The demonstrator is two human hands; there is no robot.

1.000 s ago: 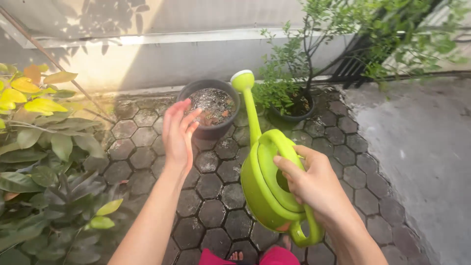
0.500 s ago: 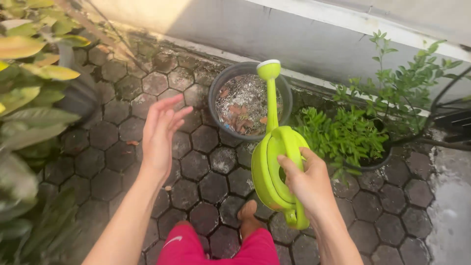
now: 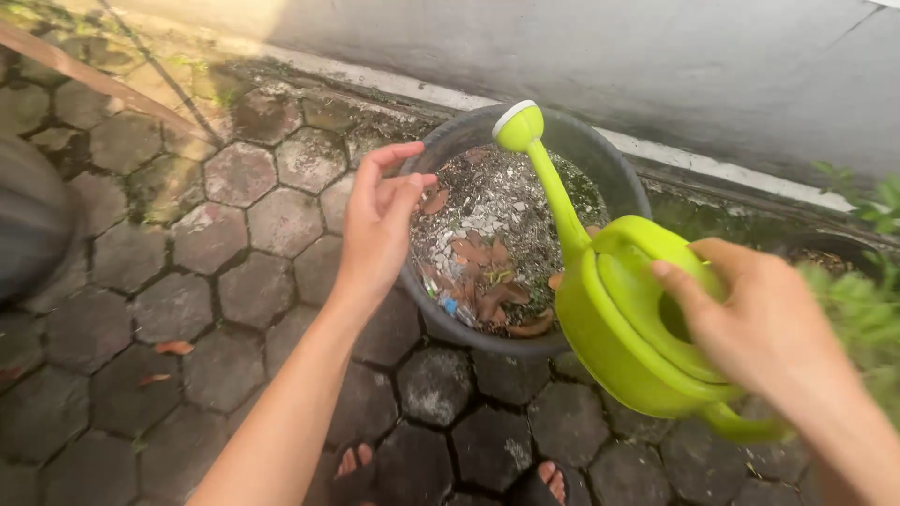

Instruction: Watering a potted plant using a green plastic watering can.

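paving [image 3: 234,244]: grey hexagon blocks, wall base behind
pot [image 3: 614,178]: dark round, soil and dry leaves inside (stands on paving)
watering can [image 3: 628,319]: lime green, spout head over pot
right hand [image 3: 764,323]: wrapped around can handle
left hand [image 3: 380,220]: fingers loose, holds nothing, at pot's left rim
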